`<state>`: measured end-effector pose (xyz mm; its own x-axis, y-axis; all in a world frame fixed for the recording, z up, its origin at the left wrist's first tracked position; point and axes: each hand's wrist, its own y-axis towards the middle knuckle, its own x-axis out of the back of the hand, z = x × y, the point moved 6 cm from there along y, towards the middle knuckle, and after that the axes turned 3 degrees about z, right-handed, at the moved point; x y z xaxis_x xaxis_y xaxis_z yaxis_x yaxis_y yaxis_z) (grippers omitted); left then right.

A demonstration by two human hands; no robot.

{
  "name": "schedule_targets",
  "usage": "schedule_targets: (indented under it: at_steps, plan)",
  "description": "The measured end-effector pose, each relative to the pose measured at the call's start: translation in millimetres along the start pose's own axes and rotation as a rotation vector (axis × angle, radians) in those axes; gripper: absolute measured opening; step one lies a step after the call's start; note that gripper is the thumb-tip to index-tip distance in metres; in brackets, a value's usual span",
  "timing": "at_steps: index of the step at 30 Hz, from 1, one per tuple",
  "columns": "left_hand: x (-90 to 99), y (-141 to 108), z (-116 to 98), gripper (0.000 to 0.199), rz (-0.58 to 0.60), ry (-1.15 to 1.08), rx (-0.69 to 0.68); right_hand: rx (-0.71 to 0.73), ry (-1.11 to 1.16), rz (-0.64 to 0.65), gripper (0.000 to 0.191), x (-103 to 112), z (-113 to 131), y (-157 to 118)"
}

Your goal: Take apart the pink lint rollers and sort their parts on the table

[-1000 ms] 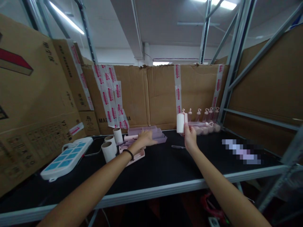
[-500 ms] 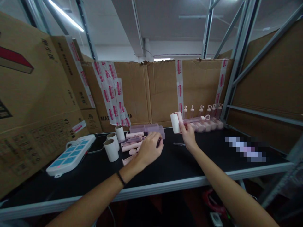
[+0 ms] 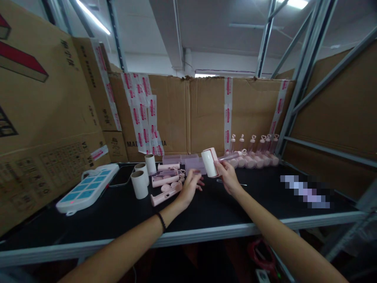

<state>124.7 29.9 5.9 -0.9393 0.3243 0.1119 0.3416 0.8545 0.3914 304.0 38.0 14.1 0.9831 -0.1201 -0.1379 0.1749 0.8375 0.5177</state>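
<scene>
My right hand [image 3: 230, 177] grips a lint roller [image 3: 210, 163] above the table, its white roll tilted to the left. A clear handle [image 3: 231, 156] with a pink heart-shaped loop sticks out behind my fingers. To the left, my left hand [image 3: 191, 186] hovers open with its fingers apart and nothing visible in them. Beside it lie pink roller holders [image 3: 166, 194] and small round pink pieces [image 3: 165, 188]. Translucent purple covers [image 3: 194, 164] are just behind my left hand. Several white rolls [image 3: 139, 184] stand upright farther left.
A white power strip [image 3: 88, 188] and a dark phone [image 3: 121, 175] lie at the left. At the back right stands a row of pink pieces with upright heart-looped handles [image 3: 253, 147]. Cardboard walls [image 3: 203, 118] enclose the table; a metal edge [image 3: 212, 234] runs along its front.
My right hand has brought the lint roller left and lower, closer to my left hand. The left hand's fingers have spread from a curled pose. The view has shifted slightly.
</scene>
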Motion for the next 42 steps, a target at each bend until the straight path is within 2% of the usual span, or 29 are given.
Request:
schedule_targets:
  at_steps: [3,6,10,15,17,20,21,22,25,27,34,38,42]
  plan:
    - [1.0,3,-5,0.040,-0.042,-0.084,-0.026,-0.008,-0.052,0.116,0.046,-13,3,-6]
    - [5.8,9,-7,0.041,-0.142,-0.085,-0.071,0.020,-0.155,0.206,0.046,-25,10,-11]
    - [19.9,13,-13,0.033,-0.270,-0.017,-0.142,0.101,-0.357,0.203,0.040,-30,25,-22]
    - [29.3,3,-40,0.026,-0.338,0.071,-0.263,0.191,-0.554,0.257,0.056,-37,54,-56]
    - [25.9,-1,-48,0.026,-0.319,0.105,-0.292,0.275,-0.634,0.232,0.050,-40,77,-64]
    - [16.6,-7,-55,0.033,-0.242,0.162,-0.325,0.442,-0.765,0.148,0.023,-45,117,-57]
    - [13.5,-8,-56,0.036,-0.212,0.200,-0.341,0.476,-0.789,0.160,0.018,-48,127,-51]
    - [11.0,-9,-56,0.038,-0.187,0.246,-0.357,0.486,-0.798,0.208,0.021,-52,133,-43]
    - [9.3,-12,-55,0.043,-0.165,0.378,-0.399,0.437,-0.769,0.424,0.026,-64,134,-23]
    - [11.6,-13,-54,0.043,-0.174,0.423,-0.411,0.394,-0.737,0.507,0.025,-66,131,-16]
    - [8.2,-13,-55,0.050,-0.110,0.592,-0.441,0.399,-0.804,0.581,0.021,-58,133,-16]
    - [2.6,-13,-59,0.051,-0.027,0.658,-0.494,0.493,-0.990,0.647,0.024,-55,134,-17]
    - [0.6,-14,-62,0.050,-0.015,0.722,-0.564,0.584,-1.149,0.656,0.024,-56,132,-21]
